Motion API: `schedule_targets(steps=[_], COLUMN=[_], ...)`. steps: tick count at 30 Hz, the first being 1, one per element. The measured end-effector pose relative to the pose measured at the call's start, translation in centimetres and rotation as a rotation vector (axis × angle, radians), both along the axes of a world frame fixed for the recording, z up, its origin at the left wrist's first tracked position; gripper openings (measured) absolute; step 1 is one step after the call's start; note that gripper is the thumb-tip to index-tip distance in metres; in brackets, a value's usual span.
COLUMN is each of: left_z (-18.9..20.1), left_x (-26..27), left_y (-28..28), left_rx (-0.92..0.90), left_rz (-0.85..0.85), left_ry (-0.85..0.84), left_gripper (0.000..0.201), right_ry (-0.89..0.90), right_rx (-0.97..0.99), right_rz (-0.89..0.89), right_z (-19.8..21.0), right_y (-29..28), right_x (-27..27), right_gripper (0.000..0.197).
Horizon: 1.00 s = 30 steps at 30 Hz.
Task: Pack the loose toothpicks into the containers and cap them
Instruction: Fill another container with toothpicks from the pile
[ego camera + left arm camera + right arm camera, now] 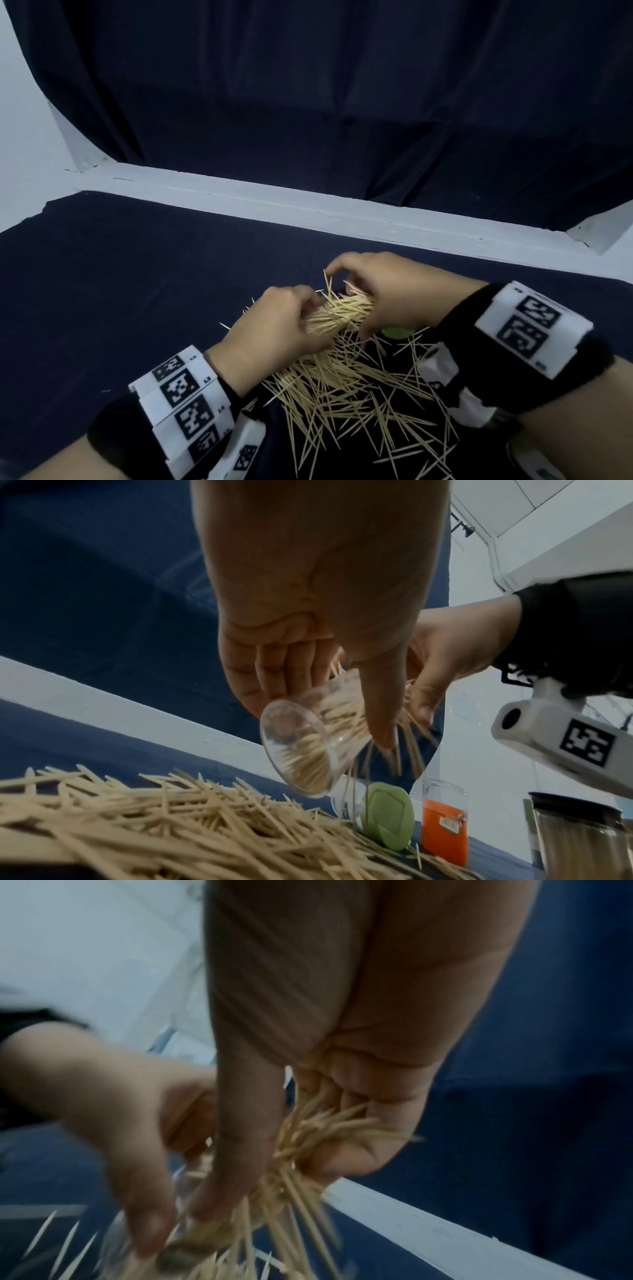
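Observation:
My left hand grips a clear plastic container, tilted on its side and partly filled with toothpicks. Fingers and thumb of that left hand curl round the container wall. My right hand holds a bundle of toothpicks against the container's mouth, and several slip out below. In the right wrist view the right hand curls round the bundle. A big heap of loose toothpicks lies on the dark blue cloth under both hands. A green cap stands beside the heap.
Behind the green cap an empty clear container, an orange-labelled clear container and a dark-lidded jar stand at the right. A white ledge borders the cloth's far edge below a dark curtain.

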<state>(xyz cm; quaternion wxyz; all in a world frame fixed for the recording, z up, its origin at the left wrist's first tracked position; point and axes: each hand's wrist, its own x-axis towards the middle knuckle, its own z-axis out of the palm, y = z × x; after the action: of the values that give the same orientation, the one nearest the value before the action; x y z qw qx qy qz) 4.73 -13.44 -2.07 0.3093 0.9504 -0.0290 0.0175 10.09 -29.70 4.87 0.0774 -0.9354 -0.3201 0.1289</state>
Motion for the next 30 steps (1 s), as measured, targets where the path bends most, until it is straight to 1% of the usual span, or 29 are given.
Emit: schedule_targets(steps=[1,2,4,5,7,9,12,14,16,17,18,20,21,23,26,27,30], left_z=[0.0,0.0,-0.1,-0.1,0.0,0.0,0.1,0.0,0.1,0.1,0.1,0.2,0.2,0.3,0.3,0.3,0.2], left_x=[0.0,0.0,-0.1,-0.1,-0.2,-0.3,-0.4,-0.5,-0.7,-0.7,-0.7,-0.8,-0.8,-0.9,-1.0,-1.0,-1.2], left_y=[0.1,0.2,0.4,0.4,0.3,0.2,-0.3,-0.6,-0.8,-0.8,-0.8,-0.7,-0.6,-0.6,-0.7,-0.8,-0.9], left_rx=[-0.016,-0.030,-0.057,-0.067,-0.078,-0.072,-0.042,-0.028,-0.034,-0.039,-0.044,-0.056,-0.062,-0.060,-0.056,-0.064,-0.105], left_rz=[0.006,0.011,0.023,0.025,0.029,0.025,0.005,-0.014,-0.021,-0.016,-0.007,0.012,0.019,0.030,0.025,0.021,0.026], left_ry=[-0.011,-0.024,-0.052,-0.064,-0.083,-0.099,-0.104,-0.109,-0.110,-0.113,-0.118,-0.128,-0.133,-0.139,-0.173,-0.190,-0.215], left_gripper=[0.045,0.047,0.050,0.051,0.052,0.051,0.049,0.049,0.049,0.050,0.050,0.047,0.046,0.045,0.045,0.043,0.042], right_ry=[0.034,0.072,0.129,0.126,0.045,-0.058,-0.206,-0.202,-0.180,-0.163,-0.140,-0.107,-0.099,-0.082,-0.105,-0.129,-0.202], right_rx=[0.089,0.190,0.392,0.455,0.519,0.536,0.435,0.315,0.242,0.271,0.354,0.586,0.662,0.696,0.655,0.648,0.682], right_rz=[-0.039,-0.076,-0.146,-0.171,-0.149,-0.083,0.058,0.116,0.106,0.075,0.026,-0.073,-0.105,-0.099,0.016,0.052,0.116], right_z=[0.2,0.3,0.0,-0.4,-1.2,-2.0,-2.5,-2.2,-1.7,-1.5,-1.2,-1.0,-1.0,-1.1,-1.9,-2.3,-3.4], right_y=[-0.6,-1.2,-2.1,-2.4,-2.8,-2.8,-2.3,-1.8,-1.7,-1.8,-2.0,-2.8,-3.1,-3.4,-2.7,-2.4,-1.8], right_x=[0.0,-0.2,-0.6,-0.8,-1.1,-1.5,-2.0,-2.1,-2.1,-2.0,-2.0,-1.9,-1.9,-2.4,-3.2,-3.3,-3.3], right_gripper=[0.085,0.081,0.061,0.048,0.028,0.020,0.018,0.022,0.025,0.026,0.026,0.026,0.027,0.030,0.036,0.033,0.011])
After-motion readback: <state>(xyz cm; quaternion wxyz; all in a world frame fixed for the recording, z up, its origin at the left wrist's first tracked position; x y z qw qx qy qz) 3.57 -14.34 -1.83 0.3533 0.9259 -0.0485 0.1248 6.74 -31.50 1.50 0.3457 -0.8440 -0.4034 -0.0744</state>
